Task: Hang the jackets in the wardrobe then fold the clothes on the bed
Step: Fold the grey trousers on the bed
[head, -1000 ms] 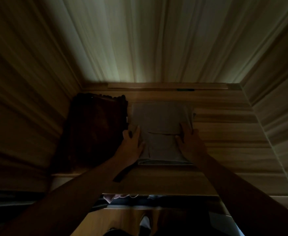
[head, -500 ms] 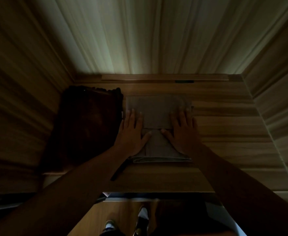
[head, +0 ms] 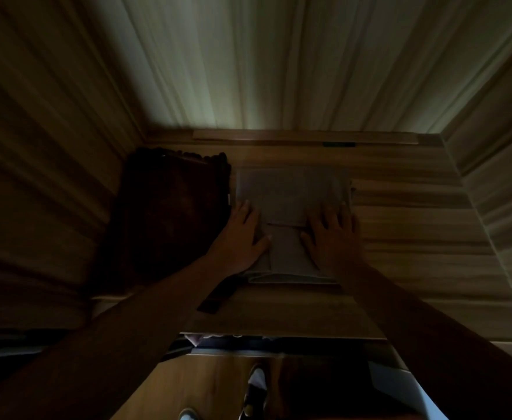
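Left grip (head: 242, 237), right grip (head: 332, 237) spread flat on folded garment (head: 291, 192); dim wooden shelf (head: 415, 237).

A dim wood-grain shelf (head: 406, 237), its back panel (head: 264, 71) palely lit, wooden floor (head: 212, 386) below.

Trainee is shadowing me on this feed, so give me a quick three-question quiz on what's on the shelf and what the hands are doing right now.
1. True or false: the left hand and right hand both lie flat on the grey garment.
2. What lies just left of the grey garment? A) a dark folded pile B) a hanger C) a shoebox
3. What does the grey garment rest on?
Key: 1 true. 2 A. 3 the wooden shelf.
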